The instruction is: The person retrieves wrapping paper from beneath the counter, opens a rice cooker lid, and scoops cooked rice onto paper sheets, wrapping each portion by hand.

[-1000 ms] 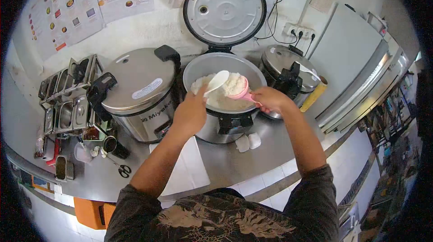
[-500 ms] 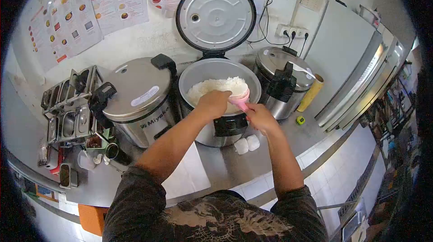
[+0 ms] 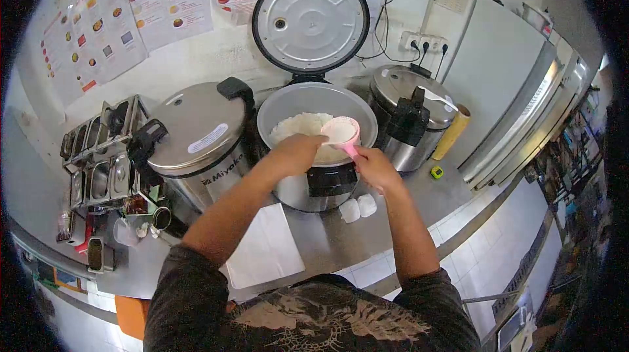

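Observation:
My right hand (image 3: 375,167) is closed round the handle of a pink scoop (image 3: 352,149), which is held level over the open rice cooker (image 3: 318,93) with white rice (image 3: 340,132) in its bowl. My left hand (image 3: 296,154) is closed on what looks like a white rice paddle (image 3: 327,141); most of it is hidden, and its end meets the scoop's left rim. More rice (image 3: 295,126) lies in the cooker's pot below and behind my hands. The cooker's lid (image 3: 311,23) stands upright at the back.
A lidded Miyako cooker (image 3: 196,130) stands left, a smaller lidded cooker (image 3: 409,90) right, with a yellow roll (image 3: 452,132) beside it. Two white rice-like blocks (image 3: 358,208) and white paper (image 3: 267,247) lie in front. Metal containers (image 3: 101,178) are at far left.
The scoop has risen from the rice and tipped level, so its rice-filled bowl now faces up. My left hand has shifted slightly left, its paddle against the scoop's rim.

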`<state>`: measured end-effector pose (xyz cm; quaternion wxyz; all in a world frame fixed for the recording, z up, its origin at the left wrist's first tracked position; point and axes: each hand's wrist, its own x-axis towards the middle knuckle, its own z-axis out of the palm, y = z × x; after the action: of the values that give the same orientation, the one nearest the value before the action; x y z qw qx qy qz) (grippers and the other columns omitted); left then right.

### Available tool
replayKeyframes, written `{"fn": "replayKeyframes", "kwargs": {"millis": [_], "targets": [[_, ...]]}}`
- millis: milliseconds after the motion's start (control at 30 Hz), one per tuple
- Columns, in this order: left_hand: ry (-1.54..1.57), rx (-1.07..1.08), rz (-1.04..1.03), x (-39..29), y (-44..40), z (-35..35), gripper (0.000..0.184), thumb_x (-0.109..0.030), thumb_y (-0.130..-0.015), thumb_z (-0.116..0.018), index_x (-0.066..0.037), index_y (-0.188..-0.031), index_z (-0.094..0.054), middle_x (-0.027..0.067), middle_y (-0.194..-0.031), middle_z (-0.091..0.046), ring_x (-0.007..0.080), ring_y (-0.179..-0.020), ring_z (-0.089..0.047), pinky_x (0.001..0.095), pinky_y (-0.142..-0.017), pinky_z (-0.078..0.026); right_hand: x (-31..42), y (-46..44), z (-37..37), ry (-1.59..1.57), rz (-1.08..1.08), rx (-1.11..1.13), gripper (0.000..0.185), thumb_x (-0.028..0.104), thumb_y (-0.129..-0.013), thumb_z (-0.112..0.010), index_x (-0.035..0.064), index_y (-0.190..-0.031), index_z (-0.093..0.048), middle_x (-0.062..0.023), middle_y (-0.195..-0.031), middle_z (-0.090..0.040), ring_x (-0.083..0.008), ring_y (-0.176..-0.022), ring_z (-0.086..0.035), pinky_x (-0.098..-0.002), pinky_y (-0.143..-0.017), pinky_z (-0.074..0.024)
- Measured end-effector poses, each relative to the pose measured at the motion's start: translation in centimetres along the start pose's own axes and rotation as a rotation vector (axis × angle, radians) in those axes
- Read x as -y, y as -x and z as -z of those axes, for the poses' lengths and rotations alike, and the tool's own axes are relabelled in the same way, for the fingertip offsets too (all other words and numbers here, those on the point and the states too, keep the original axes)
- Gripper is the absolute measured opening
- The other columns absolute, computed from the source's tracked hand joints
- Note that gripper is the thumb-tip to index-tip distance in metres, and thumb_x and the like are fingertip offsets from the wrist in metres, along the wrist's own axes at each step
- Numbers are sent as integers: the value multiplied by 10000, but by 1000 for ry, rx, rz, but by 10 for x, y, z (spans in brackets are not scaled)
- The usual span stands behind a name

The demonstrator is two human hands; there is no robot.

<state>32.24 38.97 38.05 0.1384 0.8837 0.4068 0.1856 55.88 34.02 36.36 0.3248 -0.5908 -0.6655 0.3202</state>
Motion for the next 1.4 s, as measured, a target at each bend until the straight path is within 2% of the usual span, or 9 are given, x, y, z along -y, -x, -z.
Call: {"fn": "replayKeyframes", "kwargs": {"millis": [100, 200, 433, 567, 767, 833, 967, 1100, 1400], "targets": [[-129, -50, -114, -3, 3, 14, 455, -73, -894, -509, -139, -1338, -586, 221, -1168, -664, 405, -1077, -637, 504, -919, -504, 24, 10, 9, 1, -178, 66, 338, 145, -976, -506, 1, -1254, -635, -192, -964, -726, -256, -856, -666, -376, -807, -507], [-173, 15, 69, -12, -11, 3, 447, -88, -903, -488, -146, -1333, -594, 203, -1193, -661, 388, -1115, -629, 501, -936, -499, -8, -6, -8, -4, 0, 15, 335, 148, -976, -512, 16, -1255, -643, -114, -814, -681, -191, -729, -614, -357, -685, -493], [-386, 120, 290, 50, -44, -5, 415, -220, -948, -495, -186, -1352, -582, 184, -1232, -656, 366, -1169, -614, 483, -939, -504, 6, 16, 4, -149, -86, 56, 356, 189, -992, -515, 43, -1298, -622, -18, -708, -573, -110, -577, -490, -292, -525, -393], [-450, -406, 180, 25, 2, 12, 352, -257, -954, -533, -106, -1254, -638, 177, -1148, -662, 379, -1164, -571, 442, -936, -497, 39, 54, 12, -273, -129, 79, 417, 202, -992, -533, 57, -1382, -562, 34, -684, -517, -38, -465, -399, -224, -382, -295], [-59, -473, 140, 59, 166, -8, 209, -172, -943, -583, -10, -1045, -667, 200, -1028, -659, 382, -982, -627, 467, -851, -491, 29, 111, -44, -356, -343, 453, 416, 191, -996, -540, 64, -1392, -552, 43, -747, -549, -36, -524, -438, -213, -452, -372], [147, -253, 470, 79, 243, -51, 247, -212, -927, -624, -23, -1078, -673, 187, -1059, -670, 375, -1032, -622, 459, -917, -483, 3, 125, -94, -330, -268, 513, 437, 169, -987, -550, 55, -1408, -533, 21, -778, -580, -62, -568, -480, -247, -503, -430], [55, 89, 459, 108, 385, -146, 430, -305, -858, -726, -119, -1240, -665, 141, -1400, -531, 360, -1297, -471, 491, -1094, -381, -35, 144, -209, -159, 133, 303, 501, 43, -952, -546, 100, -1448, -506, -72, -869, -623, -163, -669, -585, -297, -589, -491], [-24, 156, 481, 101, 432, -182, 528, -336, -858, -725, -272, -1366, -598, 64, -1604, -276, 381, -1410, -311, 567, -1131, -290, -71, 141, -279, 303, 491, 206, 541, 26, -898, -553, 144, -1426, -537, -159, -969, -618, -310, -847, -627, -398, -725, -523], [8, -6, 460, 112, 439, -198, 335, -293, -903, -676, -273, -1237, -695, 55, -1556, -361, 364, -1378, -345, 543, -1114, -274, -109, 164, -324, 558, 536, 134, 553, 73, -888, -540, 214, -1423, -538, -125, -1037, -616, -320, -885, -613, -432, -773, -525]]}}
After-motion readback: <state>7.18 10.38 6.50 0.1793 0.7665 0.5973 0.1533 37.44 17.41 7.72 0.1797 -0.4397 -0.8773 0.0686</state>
